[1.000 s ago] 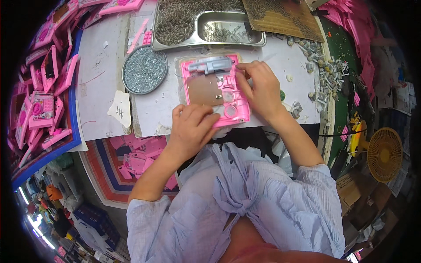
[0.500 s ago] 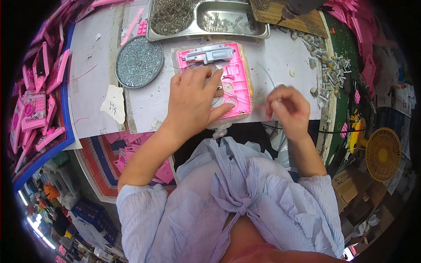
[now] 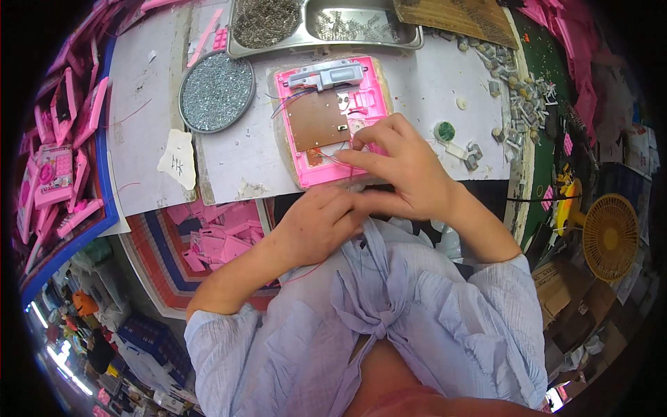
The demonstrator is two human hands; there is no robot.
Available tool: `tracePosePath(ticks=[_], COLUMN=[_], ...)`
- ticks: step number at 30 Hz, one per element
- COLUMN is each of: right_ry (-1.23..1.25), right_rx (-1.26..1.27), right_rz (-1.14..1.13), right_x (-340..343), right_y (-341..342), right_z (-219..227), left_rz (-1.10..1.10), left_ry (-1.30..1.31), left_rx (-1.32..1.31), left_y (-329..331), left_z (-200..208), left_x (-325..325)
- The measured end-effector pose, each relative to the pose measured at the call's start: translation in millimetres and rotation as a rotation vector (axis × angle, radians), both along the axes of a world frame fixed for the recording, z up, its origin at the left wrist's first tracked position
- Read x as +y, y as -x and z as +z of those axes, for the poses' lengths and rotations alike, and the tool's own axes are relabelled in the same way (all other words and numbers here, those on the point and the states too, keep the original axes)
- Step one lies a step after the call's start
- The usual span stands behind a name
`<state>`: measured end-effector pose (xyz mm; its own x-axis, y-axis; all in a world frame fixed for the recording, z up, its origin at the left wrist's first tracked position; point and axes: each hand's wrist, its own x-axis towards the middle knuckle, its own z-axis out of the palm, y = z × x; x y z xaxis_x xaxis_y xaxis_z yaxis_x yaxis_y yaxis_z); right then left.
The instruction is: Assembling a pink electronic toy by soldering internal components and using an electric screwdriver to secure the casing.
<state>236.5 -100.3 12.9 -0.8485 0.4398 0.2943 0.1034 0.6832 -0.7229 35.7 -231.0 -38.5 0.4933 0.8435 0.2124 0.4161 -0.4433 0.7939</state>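
Observation:
A pink plastic toy housing (image 3: 381, 97) lies open on the bench before me. Inside it are a brown circuit board (image 3: 316, 119) and, along the top, a grey plastic module (image 3: 333, 75). Thin red wires (image 3: 325, 156) come out by the board's lower edge. My right hand (image 3: 403, 163) reaches over the housing's lower right part, its fingertips closed at these wires. Just below the housing, my left hand (image 3: 319, 221) is closed with curled fingers, touching the right thumb; what it holds is hidden. Another red wire (image 3: 303, 274) trails beneath it across my shirt.
A round dish of small screws (image 3: 217, 92) stands left of the housing. Behind is a metal tray (image 3: 326, 46) with springs. Small grey motors (image 3: 495, 89) and a green round part (image 3: 444, 131) lie to the right. Pink housings (image 3: 52, 174) fill a blue-edged bin at left.
My left hand has come off the circuit board to the housing's lower edge. My right hand has moved left from the bench onto the wires, uncovering the green part.

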Motion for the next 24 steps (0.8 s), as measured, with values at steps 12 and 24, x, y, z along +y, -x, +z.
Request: tracePosePath(ticks=[12,24], right_ry=[-0.333,-0.363], right_rx=[-0.115,-0.187], right_rz=[-0.126,-0.189], right_x=[-38.4,-41.1], right_y=[49.0,55.2], right_z=[-37.8,-49.8], left_rz=[0.319,0.445], left_ry=[0.062,0.066], left_rx=[0.456,0.084], left_y=[38.9,40.8], left_z=[-22.2,18.2], left_x=[-57.9,6.6])
